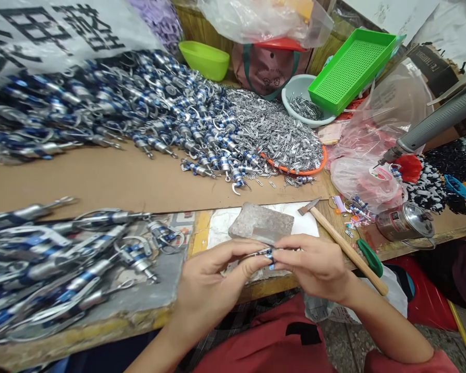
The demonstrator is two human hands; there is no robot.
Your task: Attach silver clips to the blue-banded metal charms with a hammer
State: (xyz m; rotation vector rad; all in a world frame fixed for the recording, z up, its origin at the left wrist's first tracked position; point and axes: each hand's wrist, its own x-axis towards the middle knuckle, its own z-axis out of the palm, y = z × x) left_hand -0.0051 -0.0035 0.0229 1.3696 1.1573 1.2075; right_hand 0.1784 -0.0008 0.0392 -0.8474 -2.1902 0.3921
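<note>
L hand (212, 277) & R hand (316, 263) pinch a small blue-silver metal pc (269, 255) btwn fingertips, stone block (261, 220) just beyond the grip, hammer (347, 251) to its right; pc's prob light, stiff & slick, so best held at its blue middle.

A lime-green bowl (205, 60) sits beside a dusky-pink bag (271, 66), well apart from a lidded metal mug (396, 223)

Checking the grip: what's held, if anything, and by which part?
Left hand and right hand pinch a small blue-and-silver metal piece; much of it is hidden, so exact parts cannot be told.
</note>
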